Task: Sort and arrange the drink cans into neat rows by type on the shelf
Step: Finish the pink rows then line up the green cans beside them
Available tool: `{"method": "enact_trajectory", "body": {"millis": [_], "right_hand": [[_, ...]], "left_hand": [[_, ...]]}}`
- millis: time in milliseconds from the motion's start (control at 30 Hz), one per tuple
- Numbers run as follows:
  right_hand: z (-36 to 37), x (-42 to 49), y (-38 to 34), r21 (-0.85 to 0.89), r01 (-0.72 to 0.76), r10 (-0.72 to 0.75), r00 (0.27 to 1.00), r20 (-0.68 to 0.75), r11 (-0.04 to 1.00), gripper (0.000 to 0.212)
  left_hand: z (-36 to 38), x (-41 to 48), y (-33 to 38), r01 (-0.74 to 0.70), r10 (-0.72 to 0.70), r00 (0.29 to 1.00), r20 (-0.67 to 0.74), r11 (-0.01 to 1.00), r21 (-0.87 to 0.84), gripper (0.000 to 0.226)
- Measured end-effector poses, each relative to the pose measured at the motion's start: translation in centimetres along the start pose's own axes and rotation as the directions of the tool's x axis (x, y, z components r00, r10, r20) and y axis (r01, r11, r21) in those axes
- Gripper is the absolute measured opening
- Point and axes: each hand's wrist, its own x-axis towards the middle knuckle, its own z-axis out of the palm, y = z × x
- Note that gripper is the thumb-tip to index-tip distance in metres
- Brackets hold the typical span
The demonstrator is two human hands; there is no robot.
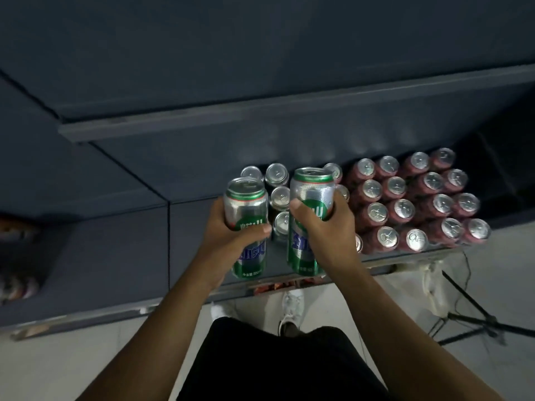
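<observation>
My left hand (231,235) grips a tall green and silver can (246,206) around its middle, upright above the front of the dark shelf (130,241). My right hand (324,227) grips a second green and silver can (311,198) just to the right of the first. Behind and between the two held cans stand several dark cans with silver tops (279,195). To the right, several red cans (411,204) stand in neat rows that reach the shelf's right end.
An upper shelf edge (260,114) runs across above the cans. The shelf's metal front rail (115,311) runs along its near edge. Below are a pale floor, my white shoes (292,308) and a black tripod with cables (469,314) at the right.
</observation>
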Motion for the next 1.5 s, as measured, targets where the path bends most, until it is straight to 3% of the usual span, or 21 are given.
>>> {"method": "enact_trajectory", "body": {"millis": [133, 333, 567, 700, 867, 1067, 1500], "right_hand": [[-0.2, -0.1, 2.4, -0.060, 0.021, -0.019, 0.999, 0.041, 0.998, 0.045], [-0.9, -0.5, 6.7, -0.225, 0.024, -0.012, 0.998, 0.053, 0.974, 0.066], [-1.6, -0.9, 10.0, -0.436, -0.017, 0.058, 0.995, 0.081, 0.900, 0.058], [-1.5, -1.0, 12.3, -0.499, -0.050, 0.103, 0.992, 0.080, 0.865, 0.051], [-1.6, -0.7, 14.9, -0.639, 0.027, 0.030, 0.996, 0.079, 0.769, 0.063], [-1.7, -0.8, 16.3, -0.608, -0.055, 0.093, 0.995, 0.032, 0.792, 0.057], [-1.4, -0.5, 17.6, -0.609, -0.053, 0.137, 0.986, 0.092, 0.792, 0.066]], "left_hand": [[0.0, -0.6, -3.3, 0.040, -0.039, 0.999, -0.032, 0.999, 0.033, 0.058], [0.1, -0.9, -7.8, 0.054, -0.046, 0.996, -0.075, 0.992, 0.111, 0.068], [0.9, 0.5, -11.5, 0.067, -0.047, 0.992, -0.114, 0.981, 0.180, 0.085], [1.3, 1.0, -14.0, 0.064, -0.023, 0.984, -0.176, 0.971, 0.232, 0.079], [1.8, 1.3, -15.9, 0.083, -0.024, 0.977, -0.212, 0.958, 0.273, 0.081], [2.8, 1.4, -16.6, 0.103, -0.024, 0.963, -0.269, 0.953, 0.284, 0.066], [3.8, 1.9, -17.5, 0.101, -0.020, 0.965, -0.261, 0.948, 0.301, 0.075]]}}
